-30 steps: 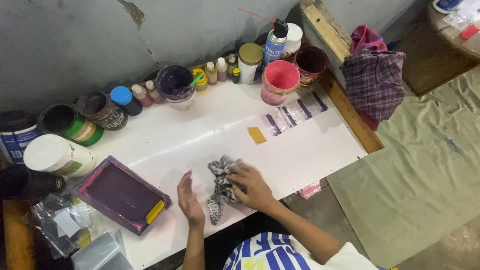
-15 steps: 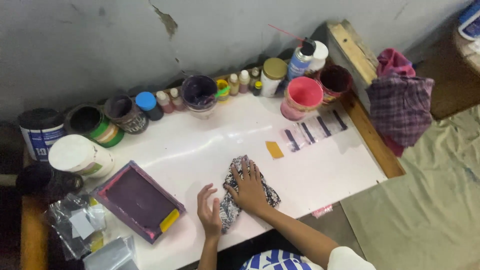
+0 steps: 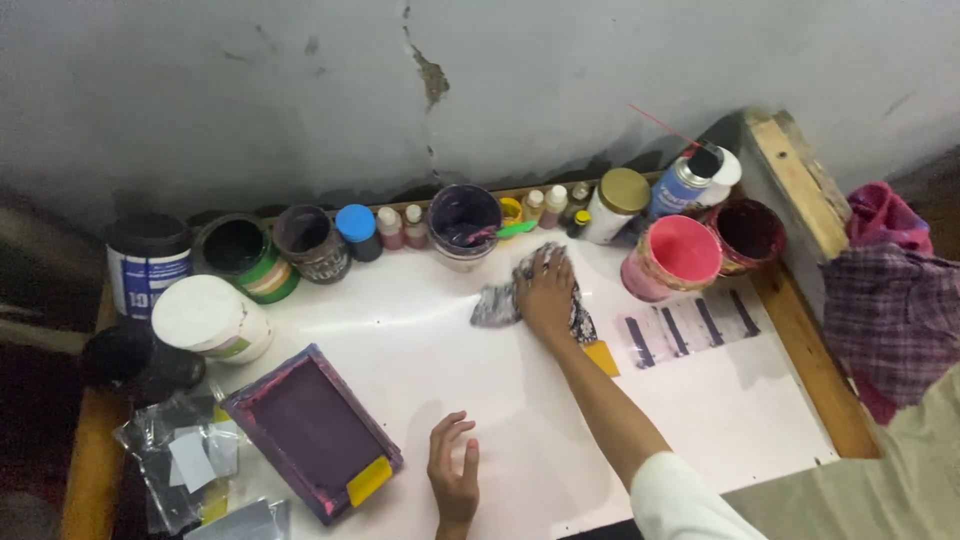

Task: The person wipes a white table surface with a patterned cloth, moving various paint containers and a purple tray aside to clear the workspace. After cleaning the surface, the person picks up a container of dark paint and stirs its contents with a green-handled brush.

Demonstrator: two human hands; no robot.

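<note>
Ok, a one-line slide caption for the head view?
Right hand presses a patterned rag on the white table; left hand rests flat nearby.

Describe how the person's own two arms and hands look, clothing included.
Both hands are bare: no gloves, rings or watch show. The right hand leads back along a bare forearm to a short white sleeve. The left hand shows only to the wrist, so any sleeve is out of view.
</note>
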